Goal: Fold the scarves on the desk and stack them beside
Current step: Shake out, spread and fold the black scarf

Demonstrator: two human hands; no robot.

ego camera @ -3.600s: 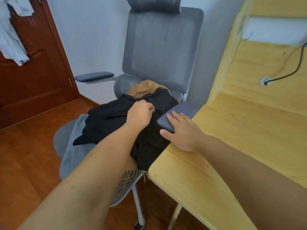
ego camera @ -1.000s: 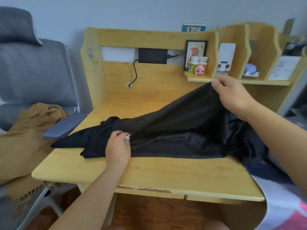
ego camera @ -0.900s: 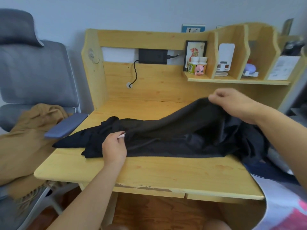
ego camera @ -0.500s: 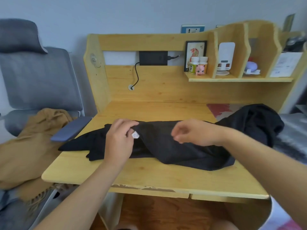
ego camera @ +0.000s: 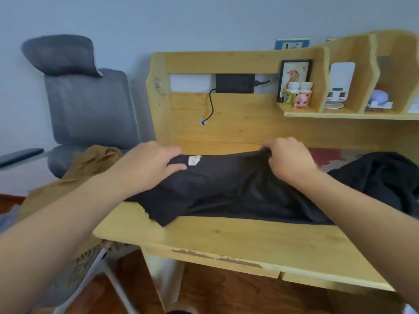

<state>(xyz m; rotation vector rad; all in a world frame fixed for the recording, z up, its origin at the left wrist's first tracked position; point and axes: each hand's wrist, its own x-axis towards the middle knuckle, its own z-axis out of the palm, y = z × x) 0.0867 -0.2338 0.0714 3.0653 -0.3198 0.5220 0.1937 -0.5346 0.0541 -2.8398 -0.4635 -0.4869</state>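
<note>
Both hands are on the black scarf (ego camera: 226, 189), which lies across the wooden desk (ego camera: 249, 241) in a long, loosely gathered band.

Left hand (ego camera: 147, 166): fingers curled over the scarf's far edge, thumb underneath, pinching the cloth. A small white label (ego camera: 194, 160) sewn to the scarf sits just right of the fingertips. Below this hand, a corner of the scarf reaches toward the desk's front edge.

Right hand (ego camera: 288, 157): fingers bunched and closed on the same far edge, which is drawn up into a small peak at the fingertips. Between the two hands the edge runs nearly straight and looks taut. Right of this hand, the rest of the scarf is heaped in a dark pile running to the frame edge. A red patterned surface (ego camera: 326, 156) shows on the desk beyond the right wrist; what it is cannot be told.

Left of the left forearm, a tan scarf (ego camera: 74, 177) is draped over the seat of a grey office chair (ego camera: 90, 109), apart from the desk's scarf.

Beyond the hands, the desk's back panel carries a black box (ego camera: 234, 83) with a cable (ego camera: 211, 105). Up and to the right of the right hand, the shelf (ego camera: 340, 114) holds a framed picture (ego camera: 294, 75), two small bottles (ego camera: 297, 92), a pink figurine (ego camera: 301, 101) and a white stand (ego camera: 339, 85).
</note>
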